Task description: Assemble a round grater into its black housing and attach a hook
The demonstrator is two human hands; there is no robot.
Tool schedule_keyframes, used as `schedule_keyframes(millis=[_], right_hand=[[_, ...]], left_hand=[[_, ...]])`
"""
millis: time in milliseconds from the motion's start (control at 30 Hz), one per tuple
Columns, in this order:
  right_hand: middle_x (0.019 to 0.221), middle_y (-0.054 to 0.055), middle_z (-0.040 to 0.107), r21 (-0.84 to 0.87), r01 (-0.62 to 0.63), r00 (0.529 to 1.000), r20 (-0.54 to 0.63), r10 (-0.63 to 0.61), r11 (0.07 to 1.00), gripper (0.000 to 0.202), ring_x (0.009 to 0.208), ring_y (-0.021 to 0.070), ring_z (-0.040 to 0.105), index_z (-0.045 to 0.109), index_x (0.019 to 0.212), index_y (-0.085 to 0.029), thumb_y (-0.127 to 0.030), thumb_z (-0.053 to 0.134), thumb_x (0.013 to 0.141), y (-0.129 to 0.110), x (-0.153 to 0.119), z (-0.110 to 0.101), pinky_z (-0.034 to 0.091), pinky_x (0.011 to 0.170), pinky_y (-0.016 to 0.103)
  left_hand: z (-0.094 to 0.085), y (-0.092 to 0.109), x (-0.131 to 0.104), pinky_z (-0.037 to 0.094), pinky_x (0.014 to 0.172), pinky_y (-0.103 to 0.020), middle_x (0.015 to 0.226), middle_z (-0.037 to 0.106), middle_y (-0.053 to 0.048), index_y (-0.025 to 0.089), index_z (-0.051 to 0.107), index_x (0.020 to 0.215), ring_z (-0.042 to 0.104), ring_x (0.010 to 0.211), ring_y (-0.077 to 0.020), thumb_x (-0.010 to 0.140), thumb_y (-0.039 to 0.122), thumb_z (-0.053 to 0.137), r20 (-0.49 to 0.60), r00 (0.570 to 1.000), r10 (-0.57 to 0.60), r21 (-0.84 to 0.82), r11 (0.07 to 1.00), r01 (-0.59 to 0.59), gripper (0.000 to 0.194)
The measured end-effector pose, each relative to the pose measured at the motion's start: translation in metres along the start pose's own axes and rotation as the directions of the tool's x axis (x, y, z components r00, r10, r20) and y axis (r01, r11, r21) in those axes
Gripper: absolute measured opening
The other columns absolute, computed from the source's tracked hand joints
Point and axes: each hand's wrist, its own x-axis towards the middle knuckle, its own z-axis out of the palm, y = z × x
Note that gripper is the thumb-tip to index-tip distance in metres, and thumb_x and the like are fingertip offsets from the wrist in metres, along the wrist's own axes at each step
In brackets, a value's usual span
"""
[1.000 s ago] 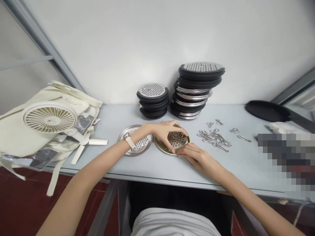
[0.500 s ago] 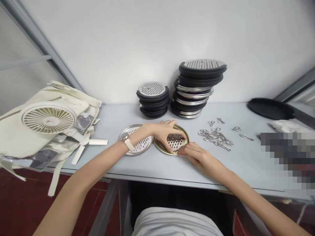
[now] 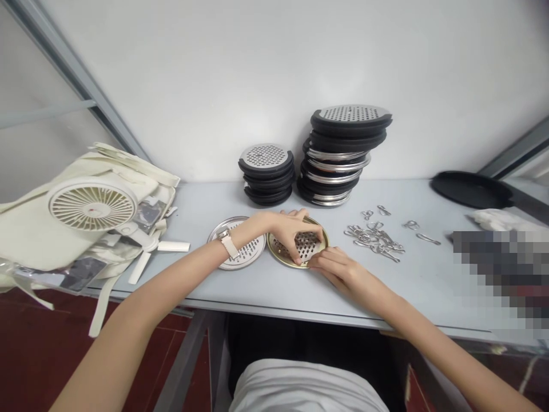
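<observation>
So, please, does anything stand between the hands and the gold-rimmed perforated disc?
Nothing visible does. The left hand spreads over the gold-rimmed perforated disc; the right hand is at its near right edge. The silver perforated disc lies to the left, the metal clips to the right.

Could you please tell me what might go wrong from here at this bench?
The tall stack leans, its top overhanging its base, so a knock might topple it. The left forearm crosses over the silver plate, so it could brush that plate aside. The right hand is at the edge of the gold-rimmed plate, near loose metal pieces, and a slip might scatter them.
</observation>
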Motion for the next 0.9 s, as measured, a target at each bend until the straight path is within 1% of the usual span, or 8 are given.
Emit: schedule_keyframes(millis=[133,233,333,433,533,667,900], right_hand=[[0.108,0.008,0.064,-0.039,-0.004,1.0,-0.014,0.003,0.999,0.026,0.107,0.0224,0.055,0.062,0.113,-0.025,-0.02,0.042,0.097,-0.001,-0.001,0.0,0.046,0.09,0.038],[0.107,0.009,0.064,-0.101,-0.02,0.999,-0.049,0.015,0.995,0.025,0.105,0.0229,0.054,0.065,0.11,-0.026,-0.021,0.044,0.097,-0.001,-0.002,0.001,0.046,0.087,0.038],[0.107,0.009,0.063,-0.13,-0.03,0.997,-0.073,0.02,0.991,0.025,0.102,0.0224,0.054,0.066,0.11,-0.025,-0.02,0.045,0.096,-0.001,-0.003,0.001,0.046,0.084,0.036],[0.109,0.01,0.062,-0.126,-0.027,0.998,-0.062,0.019,0.992,0.026,0.103,0.022,0.053,0.065,0.11,-0.024,-0.018,0.044,0.096,-0.001,-0.004,0.001,0.046,0.084,0.035],[0.11,0.01,0.062,-0.121,-0.03,0.998,-0.054,0.024,0.992,0.026,0.103,0.0219,0.053,0.065,0.111,-0.024,-0.018,0.044,0.096,0.0,-0.005,0.001,0.046,0.084,0.035],[0.111,0.009,0.062,-0.111,-0.005,0.998,-0.061,-0.002,0.994,0.027,0.103,0.0221,0.053,0.064,0.112,-0.025,-0.019,0.043,0.097,0.001,-0.004,0.002,0.046,0.085,0.036],[0.112,0.009,0.062,-0.096,-0.015,0.998,-0.057,0.009,0.995,0.026,0.105,0.0219,0.053,0.064,0.112,-0.025,-0.02,0.044,0.097,0.001,-0.004,0.002,0.045,0.087,0.035]], left_hand=[[0.005,-0.004,0.0,0.029,0.102,-0.053,0.121,0.039,-0.005,0.04,0.051,0.124,0.037,0.118,-0.0348,0.053,0.055,0.077,-0.035,0.999,-0.016,0.003,1.0,0.016,0.077],[0.01,-0.007,0.0,0.026,0.104,-0.055,0.13,0.034,-0.005,0.041,0.051,0.125,0.03,0.124,-0.0363,0.053,0.057,0.076,-0.041,0.999,-0.032,-0.005,0.999,0.032,0.078],[0.012,-0.006,-0.001,0.024,0.104,-0.055,0.135,0.03,-0.005,0.039,0.049,0.126,0.027,0.126,-0.0364,0.056,0.059,0.074,-0.039,0.998,-0.05,0.009,0.999,0.05,0.077],[0.012,-0.003,-0.002,0.022,0.104,-0.056,0.136,0.028,-0.006,0.037,0.048,0.128,0.023,0.129,-0.0367,0.059,0.059,0.072,-0.036,0.998,-0.053,0.02,0.998,0.054,0.076],[0.012,-0.002,-0.002,0.022,0.104,-0.056,0.133,0.03,-0.008,0.037,0.047,0.129,0.024,0.129,-0.0362,0.06,0.058,0.071,-0.038,0.998,-0.051,0.022,0.998,0.052,0.076],[0.013,-0.004,-0.002,0.022,0.104,-0.056,0.132,0.031,-0.007,0.037,0.048,0.127,0.026,0.127,-0.0366,0.058,0.059,0.073,-0.054,0.996,-0.066,0.009,0.998,0.067,0.077],[0.014,-0.005,-0.003,0.024,0.104,-0.054,0.133,0.031,-0.007,0.038,0.047,0.128,0.026,0.127,-0.0354,0.057,0.059,0.073,-0.055,0.998,-0.043,0.009,0.999,0.044,0.078]])
